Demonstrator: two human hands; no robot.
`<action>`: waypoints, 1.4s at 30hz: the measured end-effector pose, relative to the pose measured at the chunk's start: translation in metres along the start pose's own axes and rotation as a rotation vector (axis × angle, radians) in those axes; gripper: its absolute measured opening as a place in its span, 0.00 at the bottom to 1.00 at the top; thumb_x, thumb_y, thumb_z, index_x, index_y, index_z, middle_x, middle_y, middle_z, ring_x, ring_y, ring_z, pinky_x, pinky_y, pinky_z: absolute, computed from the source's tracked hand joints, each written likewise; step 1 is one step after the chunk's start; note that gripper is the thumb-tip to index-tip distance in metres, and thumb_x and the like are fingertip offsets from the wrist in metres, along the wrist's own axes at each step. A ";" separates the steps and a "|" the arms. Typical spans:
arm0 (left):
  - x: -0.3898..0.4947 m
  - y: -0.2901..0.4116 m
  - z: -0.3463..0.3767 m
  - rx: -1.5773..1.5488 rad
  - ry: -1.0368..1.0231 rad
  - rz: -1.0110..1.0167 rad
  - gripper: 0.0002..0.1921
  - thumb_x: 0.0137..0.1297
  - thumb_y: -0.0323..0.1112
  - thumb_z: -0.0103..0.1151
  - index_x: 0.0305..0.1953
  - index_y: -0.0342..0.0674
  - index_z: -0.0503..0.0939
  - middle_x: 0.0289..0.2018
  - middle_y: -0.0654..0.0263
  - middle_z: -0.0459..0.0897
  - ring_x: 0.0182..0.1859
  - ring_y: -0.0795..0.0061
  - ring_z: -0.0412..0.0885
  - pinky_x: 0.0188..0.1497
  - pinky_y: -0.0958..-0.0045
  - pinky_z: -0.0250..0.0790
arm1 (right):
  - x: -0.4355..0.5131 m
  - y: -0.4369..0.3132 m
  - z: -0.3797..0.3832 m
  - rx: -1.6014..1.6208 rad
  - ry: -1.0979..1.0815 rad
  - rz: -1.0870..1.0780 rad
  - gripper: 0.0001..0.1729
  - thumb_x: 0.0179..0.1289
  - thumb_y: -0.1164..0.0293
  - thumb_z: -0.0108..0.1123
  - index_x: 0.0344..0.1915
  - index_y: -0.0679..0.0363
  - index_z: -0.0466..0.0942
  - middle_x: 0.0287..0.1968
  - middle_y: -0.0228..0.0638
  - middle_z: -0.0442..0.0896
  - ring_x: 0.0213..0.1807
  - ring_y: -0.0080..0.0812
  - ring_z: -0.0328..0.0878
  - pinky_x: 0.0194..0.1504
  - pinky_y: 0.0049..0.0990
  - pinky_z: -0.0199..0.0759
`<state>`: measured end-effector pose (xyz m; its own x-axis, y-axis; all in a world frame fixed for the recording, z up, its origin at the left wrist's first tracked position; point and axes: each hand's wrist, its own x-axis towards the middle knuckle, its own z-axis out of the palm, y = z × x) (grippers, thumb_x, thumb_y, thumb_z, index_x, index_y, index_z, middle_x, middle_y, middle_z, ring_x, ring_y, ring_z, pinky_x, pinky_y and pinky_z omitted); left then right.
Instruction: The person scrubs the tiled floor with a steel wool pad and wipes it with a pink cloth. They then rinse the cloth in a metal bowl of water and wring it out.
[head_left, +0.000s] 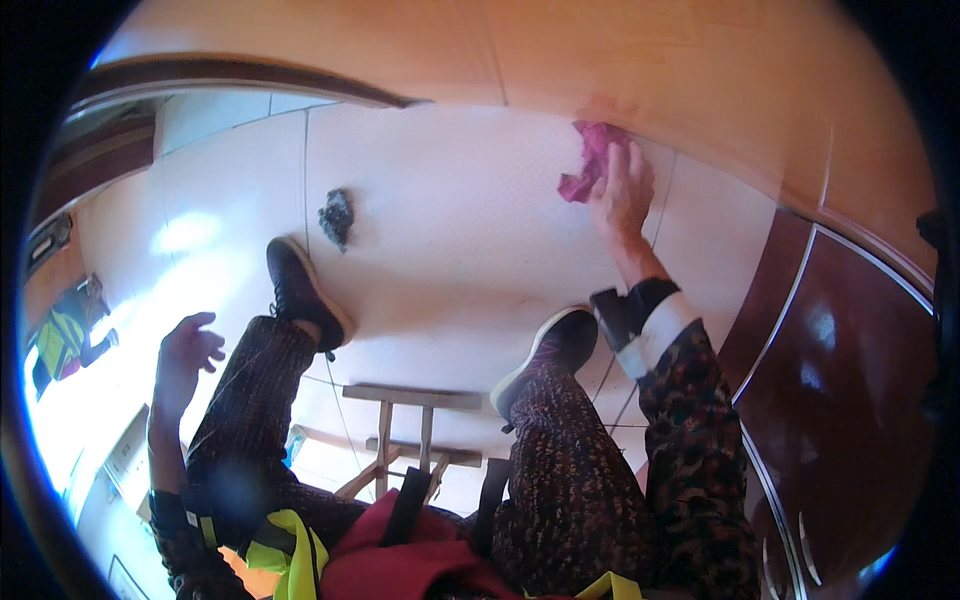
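A crumpled pink-purple cloth (592, 161) is under the fingers of my right hand (626, 184), on the tiled floor (450, 180) where it meets the orange-tan panel. My left hand (187, 352) hangs over my left leg, fingers loosely bent and apart, with nothing in it. A dark grey, clumped scrap (337, 219) lies on the floor beyond my left shoe (300, 289). My right shoe (551, 352) rests on the tiles nearer to me than the cloth.
The orange-tan panel (637, 60) rises along the far side. Dark red glossy cabinet doors (847, 360) stand at right. A wooden stool (412, 397) is between my legs. A dark frame edge (225, 71) runs at upper left. Another person (64, 341) in a yellow vest is at far left.
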<state>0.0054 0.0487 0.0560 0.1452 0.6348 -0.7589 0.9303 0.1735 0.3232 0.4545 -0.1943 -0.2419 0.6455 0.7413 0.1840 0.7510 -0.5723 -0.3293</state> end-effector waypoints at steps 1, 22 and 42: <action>0.000 -0.002 -0.002 0.006 -0.007 0.059 0.19 0.66 0.36 0.50 0.54 0.32 0.72 0.34 0.63 0.81 0.33 0.76 0.80 0.31 0.78 0.70 | 0.006 0.002 0.009 0.004 -0.071 0.002 0.23 0.48 0.79 0.59 0.48 0.62 0.70 0.48 0.48 0.73 0.49 0.55 0.70 0.47 0.49 0.66; 0.069 -0.001 0.132 0.027 -0.432 0.309 0.29 0.63 0.40 0.60 0.63 0.41 0.64 0.49 0.59 0.78 0.46 0.67 0.78 0.45 0.67 0.73 | -0.131 -0.133 -0.004 0.813 -1.128 -0.290 0.15 0.50 0.78 0.55 0.41 0.59 0.78 0.39 0.41 0.79 0.44 0.42 0.77 0.48 0.44 0.72; 0.196 0.115 0.214 0.005 0.225 0.436 0.28 0.55 0.31 0.59 0.59 0.36 0.66 0.46 0.53 0.78 0.46 0.58 0.78 0.48 0.62 0.71 | -0.126 -0.008 -0.050 0.996 -0.710 0.633 0.20 0.64 0.69 0.56 0.53 0.67 0.74 0.51 0.43 0.79 0.53 0.34 0.78 0.54 0.28 0.70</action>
<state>0.2127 0.0320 -0.1761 0.4454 0.7949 -0.4121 0.8007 -0.1476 0.5807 0.3746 -0.3007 -0.2162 0.4016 0.6415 -0.6536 -0.2514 -0.6090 -0.7523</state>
